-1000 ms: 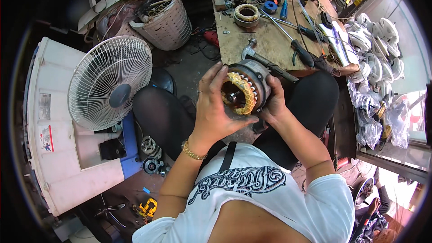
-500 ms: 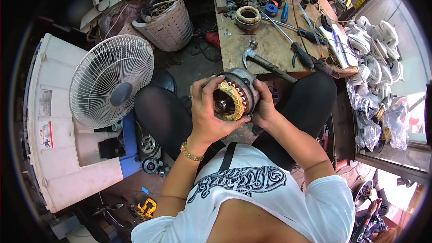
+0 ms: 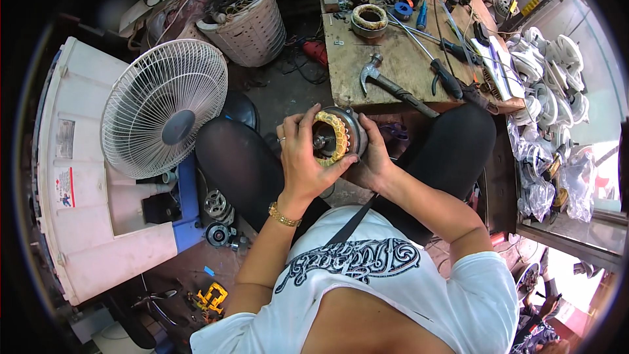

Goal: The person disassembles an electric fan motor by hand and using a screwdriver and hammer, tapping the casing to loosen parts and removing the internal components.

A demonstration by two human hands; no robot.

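Observation:
A grey electric motor body (image 3: 353, 130) with a yellow laced winding ring (image 3: 339, 136) and a metal shaft inside is held over my lap, between my knees. My left hand (image 3: 304, 160) is closed round its left side, thumb along the bottom of the ring. My right hand (image 3: 374, 160) grips the right side of the housing, its fingers partly hidden behind it. Just beyond, a claw hammer (image 3: 403, 95) lies on the wooden bench (image 3: 350, 72) near a second ring-shaped winding part (image 3: 369, 18).
A fan (image 3: 151, 82) stands left beside a white appliance (image 3: 75, 249). A basket (image 3: 249, 39) is behind. Screwdrivers (image 3: 445, 75) and small parts cover the bench. White coiled items (image 3: 550, 92) line the right wall. Loose tools (image 3: 211, 298) lie lower left; another person (image 3: 537, 328) is lower right.
The motor has shifted slightly leftward in my hands and turned, so less of the housing shows. The hammer is more uncovered than a second ago. Both hands keep their hold.

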